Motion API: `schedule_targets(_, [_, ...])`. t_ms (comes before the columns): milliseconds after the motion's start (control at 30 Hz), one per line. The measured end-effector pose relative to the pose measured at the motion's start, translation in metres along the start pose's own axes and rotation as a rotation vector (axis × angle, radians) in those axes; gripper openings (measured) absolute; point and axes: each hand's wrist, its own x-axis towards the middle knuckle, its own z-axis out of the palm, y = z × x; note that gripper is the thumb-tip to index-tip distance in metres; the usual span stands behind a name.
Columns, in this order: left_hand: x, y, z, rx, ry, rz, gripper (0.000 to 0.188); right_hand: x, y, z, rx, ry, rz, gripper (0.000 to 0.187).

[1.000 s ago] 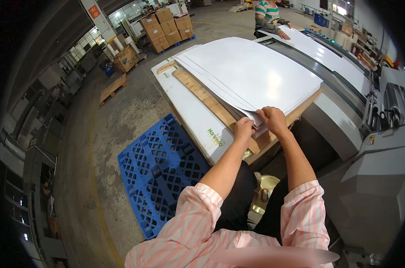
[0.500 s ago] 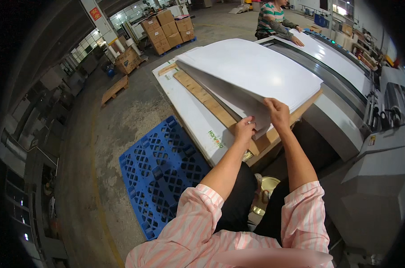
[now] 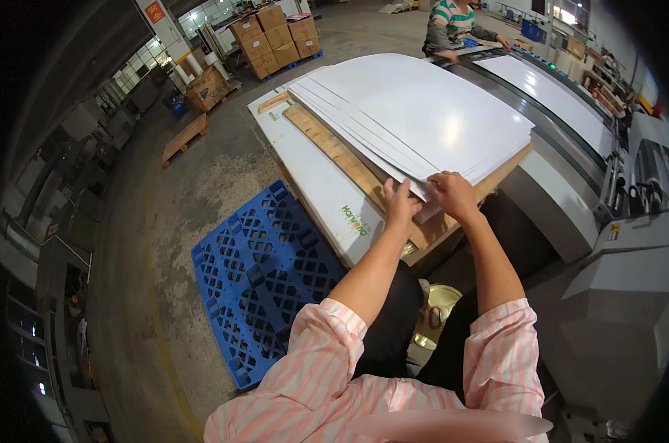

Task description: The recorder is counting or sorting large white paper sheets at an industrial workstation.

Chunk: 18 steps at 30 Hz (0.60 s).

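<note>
A stack of large glossy white sheets [image 3: 423, 111] lies on a wooden board [image 3: 334, 148], its near-left edges slightly fanned. At the near corner, my right hand [image 3: 454, 195] is closed, pinching the edge of the upper sheet between thumb and fingers. Just left of it, my left hand [image 3: 401, 205] touches the lower sheets' edges with thumb and forefinger apart. The sheet corners between the two hands are partly hidden by my fingers.
A white-topped pallet stack [image 3: 312, 173] supports the board. The blue plastic pallet [image 3: 254, 277] lies on the floor at left. A grey machine [image 3: 563, 199] stands close at right, with a co-worker [image 3: 456, 26] beyond it. Cardboard boxes [image 3: 275, 40] are stacked at the back.
The raised sheet has come down nearly flat on the stack. My right hand has lowered with its edge, and my left fingers have spread. The co-worker's arms have moved apart.
</note>
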Motion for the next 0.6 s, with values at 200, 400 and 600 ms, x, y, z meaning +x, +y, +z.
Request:
schedule_targets(200, [0.013,0.001,-0.018,-0.201,-0.189,-0.076,0.033,0.001,-0.022,-0.007,0.025,-0.134,0.012,0.028])
schedule_targets(400, [0.011,0.001,-0.016,-0.138,-0.286,-0.013,0.023,0.002,-0.022,-0.004,0.044,-0.128,0.154,0.029])
schedule_targets(600, [0.012,-0.001,-0.017,-0.082,-0.296,0.017,0.031,0.003,-0.029,-0.001,-0.218,0.186,0.039,0.023])
